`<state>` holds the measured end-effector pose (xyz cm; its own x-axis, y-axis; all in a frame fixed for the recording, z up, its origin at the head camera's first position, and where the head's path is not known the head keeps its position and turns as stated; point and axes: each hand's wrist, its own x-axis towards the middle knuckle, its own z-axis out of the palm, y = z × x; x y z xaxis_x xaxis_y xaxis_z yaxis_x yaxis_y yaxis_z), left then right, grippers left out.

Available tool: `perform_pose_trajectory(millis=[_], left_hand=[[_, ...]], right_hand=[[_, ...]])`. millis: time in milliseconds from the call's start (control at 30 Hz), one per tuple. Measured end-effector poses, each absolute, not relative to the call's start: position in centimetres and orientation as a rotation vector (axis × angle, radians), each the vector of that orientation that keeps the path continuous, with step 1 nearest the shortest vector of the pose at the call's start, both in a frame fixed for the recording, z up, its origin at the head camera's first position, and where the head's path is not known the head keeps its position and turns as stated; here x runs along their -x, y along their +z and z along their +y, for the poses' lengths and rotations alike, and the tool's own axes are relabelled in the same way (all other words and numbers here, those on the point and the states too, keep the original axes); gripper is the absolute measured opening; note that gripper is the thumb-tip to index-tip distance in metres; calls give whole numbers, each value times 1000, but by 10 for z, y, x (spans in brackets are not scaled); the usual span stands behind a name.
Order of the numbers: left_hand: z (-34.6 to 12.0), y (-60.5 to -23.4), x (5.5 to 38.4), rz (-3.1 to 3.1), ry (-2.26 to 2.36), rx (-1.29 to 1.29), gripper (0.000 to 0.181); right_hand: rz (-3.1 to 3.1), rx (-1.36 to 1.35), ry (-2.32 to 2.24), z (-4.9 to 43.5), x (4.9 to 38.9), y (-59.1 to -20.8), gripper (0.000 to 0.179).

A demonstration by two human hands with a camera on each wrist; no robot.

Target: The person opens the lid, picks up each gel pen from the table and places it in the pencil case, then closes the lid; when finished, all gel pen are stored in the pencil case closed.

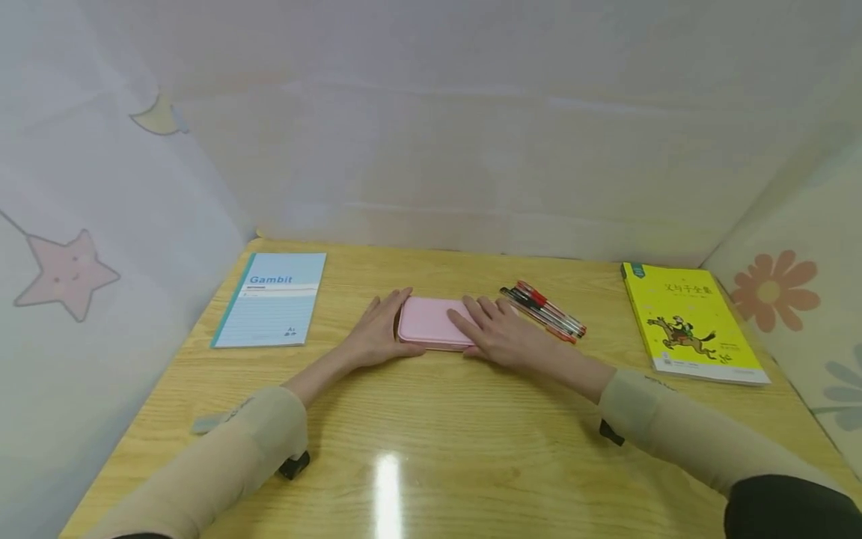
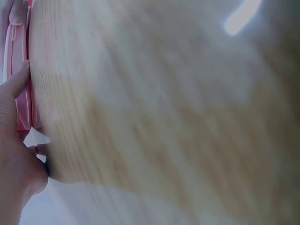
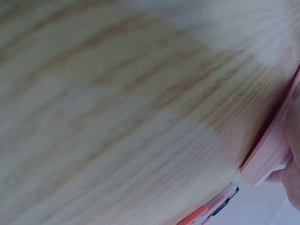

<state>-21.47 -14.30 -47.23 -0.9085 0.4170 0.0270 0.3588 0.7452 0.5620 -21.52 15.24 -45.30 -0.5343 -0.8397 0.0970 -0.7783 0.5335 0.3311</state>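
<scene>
A pink case (image 1: 431,320) with rounded corners lies flat on the wooden table, in the middle of the head view. My left hand (image 1: 376,333) grips its left end, thumb along the front edge and fingers round the far side. Over the right end lies my right hand (image 1: 501,329), with fingers across the top and thumb at the front edge, hiding that end. In the left wrist view the thumb touches the side of the pink case (image 2: 18,51). The right wrist view has the case (image 3: 265,164) at its right edge, partly covered by the hand.
Several red and black pens (image 1: 544,311) lie just right of the right hand. A light blue notebook (image 1: 269,299) is at the left, and a yellow book (image 1: 694,322) at the right. Fabric walls (image 1: 458,150) surround the table (image 1: 431,434) at the back and sides.
</scene>
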Motion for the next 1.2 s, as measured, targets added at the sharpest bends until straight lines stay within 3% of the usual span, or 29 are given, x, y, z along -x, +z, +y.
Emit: perform_pose_trajectory(millis=[600, 933, 1200], left_hand=[[-146, -467, 216, 2811, 932, -629, 123], [-144, -467, 217, 2723, 1012, -531, 111], [-144, -466, 216, 2705, 1009, -477, 117]], right_hand=[[-2692, -1410, -298, 150, 219, -436, 71], [-2774, -1402, -251, 152, 218, -436, 73], [-3039, -1406, 251, 160, 230, -419, 66]])
